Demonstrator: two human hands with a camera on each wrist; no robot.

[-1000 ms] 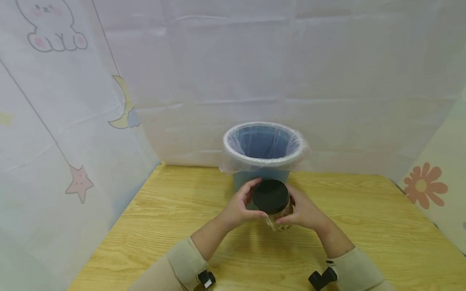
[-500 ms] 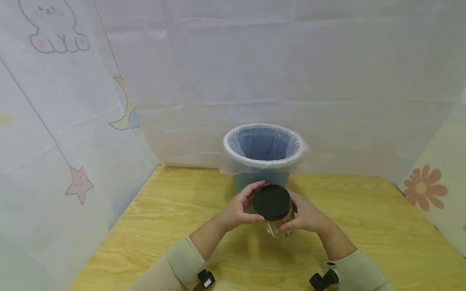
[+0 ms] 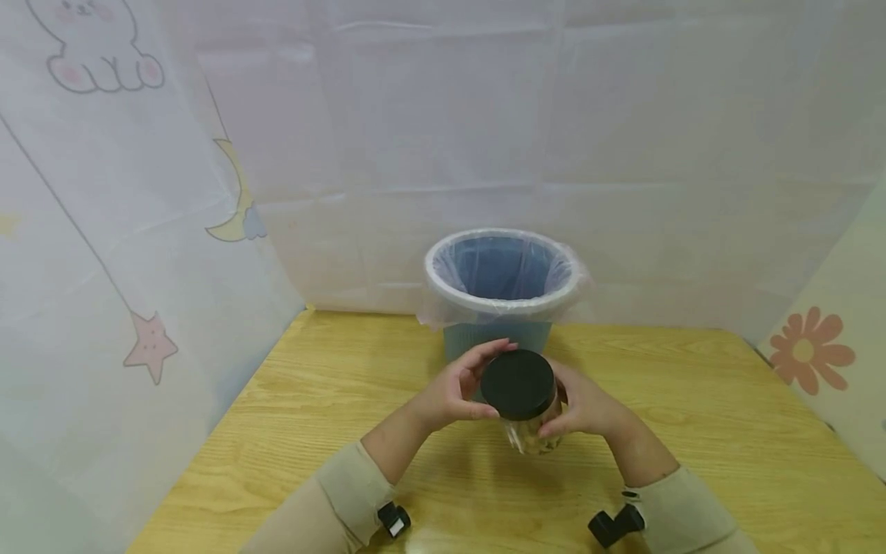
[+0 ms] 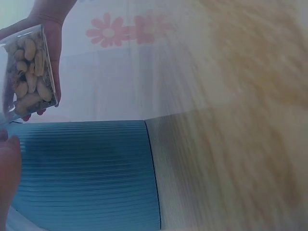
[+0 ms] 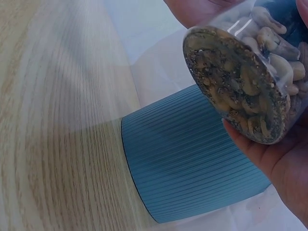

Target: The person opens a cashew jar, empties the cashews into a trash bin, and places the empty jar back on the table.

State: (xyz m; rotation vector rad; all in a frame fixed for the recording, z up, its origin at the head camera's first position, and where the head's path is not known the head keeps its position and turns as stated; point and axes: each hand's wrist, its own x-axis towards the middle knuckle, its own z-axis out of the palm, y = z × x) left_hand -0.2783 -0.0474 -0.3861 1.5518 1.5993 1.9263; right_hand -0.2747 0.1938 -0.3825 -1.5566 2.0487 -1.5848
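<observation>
A clear jar point(image 3: 526, 437) with a round black lid point(image 3: 517, 383) is held above the table, in front of the bin. Pale, curved nut-like pieces and dark crumbs show through its wall and base point(image 5: 236, 84) in the right wrist view. My right hand point(image 3: 587, 404) grips the jar's body from the right, thumb across the front. On the left, my left hand point(image 3: 453, 396) curves round the lid's side, thumb at its front edge and fingers behind. The left wrist view shows the jar point(image 4: 30, 72) in the right hand; the left hand is mostly cut off there.
Directly behind the jar stands a blue ribbed bin point(image 3: 494, 335) with a white rim and a clear plastic liner. It rests on a wooden table point(image 3: 332, 392). Printed cloth walls point(image 3: 388, 146) close in the back and sides.
The jar has come slightly nearer to me and shows more of its body below the lid. The left thumb has slid a little left along the lid's front edge.
</observation>
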